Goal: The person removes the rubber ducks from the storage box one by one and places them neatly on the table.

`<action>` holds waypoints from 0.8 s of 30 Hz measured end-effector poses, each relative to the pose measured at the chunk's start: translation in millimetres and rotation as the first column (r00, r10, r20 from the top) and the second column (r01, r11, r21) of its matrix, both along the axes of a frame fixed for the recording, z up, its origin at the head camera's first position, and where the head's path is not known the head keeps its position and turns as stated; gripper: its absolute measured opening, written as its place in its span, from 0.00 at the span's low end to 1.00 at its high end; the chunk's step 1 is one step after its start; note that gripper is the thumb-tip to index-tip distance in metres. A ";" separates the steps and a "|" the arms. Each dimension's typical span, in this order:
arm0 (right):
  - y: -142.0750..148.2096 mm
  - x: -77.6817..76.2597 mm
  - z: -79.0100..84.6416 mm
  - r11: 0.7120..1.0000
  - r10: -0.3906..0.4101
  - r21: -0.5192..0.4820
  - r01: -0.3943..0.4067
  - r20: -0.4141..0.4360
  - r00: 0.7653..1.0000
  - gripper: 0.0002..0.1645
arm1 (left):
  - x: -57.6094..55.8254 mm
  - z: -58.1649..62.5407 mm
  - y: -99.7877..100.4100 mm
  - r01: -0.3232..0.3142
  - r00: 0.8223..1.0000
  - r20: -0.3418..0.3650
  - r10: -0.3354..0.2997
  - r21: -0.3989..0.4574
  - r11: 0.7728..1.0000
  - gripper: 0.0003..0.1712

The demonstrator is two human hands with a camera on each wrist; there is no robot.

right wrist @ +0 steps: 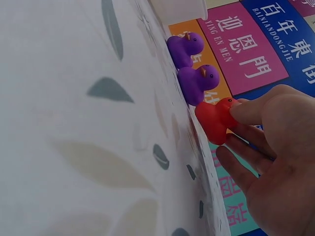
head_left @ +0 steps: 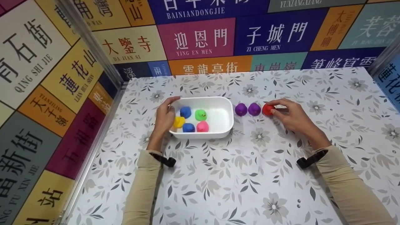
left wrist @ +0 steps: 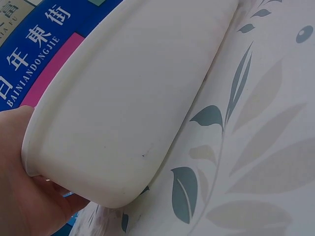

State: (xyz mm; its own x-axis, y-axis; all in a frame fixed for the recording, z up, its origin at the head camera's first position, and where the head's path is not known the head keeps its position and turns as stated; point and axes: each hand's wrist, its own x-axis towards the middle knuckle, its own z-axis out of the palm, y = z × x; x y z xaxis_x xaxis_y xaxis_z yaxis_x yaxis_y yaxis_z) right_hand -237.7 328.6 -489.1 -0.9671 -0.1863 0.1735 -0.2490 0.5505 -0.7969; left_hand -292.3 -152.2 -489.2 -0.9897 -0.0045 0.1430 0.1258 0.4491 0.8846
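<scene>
In the head view a white plastic tub [head_left: 225,118] sits on the table. My left hand [head_left: 163,117] grips its left end, with the thumb over the rim in the left wrist view. Inside the tub are small rubber ducks: a green duck [head_left: 201,115], a pink duck [head_left: 202,127], a yellow duck [head_left: 179,122] and two blue ones. Two purple ducks [head_left: 241,109] stand in a row on the table, right of the tub. Beside them, my right hand [head_left: 289,114] pinches a red rubber duck [right wrist: 215,120] between thumb and fingers, at the row's right end.
A patterned white cloth [head_left: 218,181] with grey leaves and flowers covers the table. Panels of coloured blocks with lettering [head_left: 200,37] rise behind the table and along its left side.
</scene>
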 end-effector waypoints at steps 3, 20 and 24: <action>-0.2 0.0 -0.7 1.000 0.001 -0.012 -0.001 0.010 1.000 0.18 | 0.5 0.5 0.5 0.002 1.000 0.005 -0.002 0.008 1.000 0.29; -1.3 -2.3 -2.1 0.998 -0.031 -0.046 0.035 0.094 0.995 0.19 | -1.3 -2.2 -0.2 0.012 1.000 -0.021 -0.011 0.029 1.000 0.29; -1.0 -3.1 -3.7 0.999 -0.036 -0.038 0.039 0.079 0.996 0.19 | -1.1 -1.9 0.3 0.009 1.000 -0.005 -0.009 0.032 0.999 0.29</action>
State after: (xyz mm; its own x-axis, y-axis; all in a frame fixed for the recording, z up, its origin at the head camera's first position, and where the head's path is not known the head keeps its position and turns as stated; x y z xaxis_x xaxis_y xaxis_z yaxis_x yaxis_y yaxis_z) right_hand -240.8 327.6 -492.7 -0.9841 -0.1444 0.1036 -0.1651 0.5263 -0.8341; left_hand -293.4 -152.0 -491.1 -0.9890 -0.0002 0.1482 0.1345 0.4197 0.8976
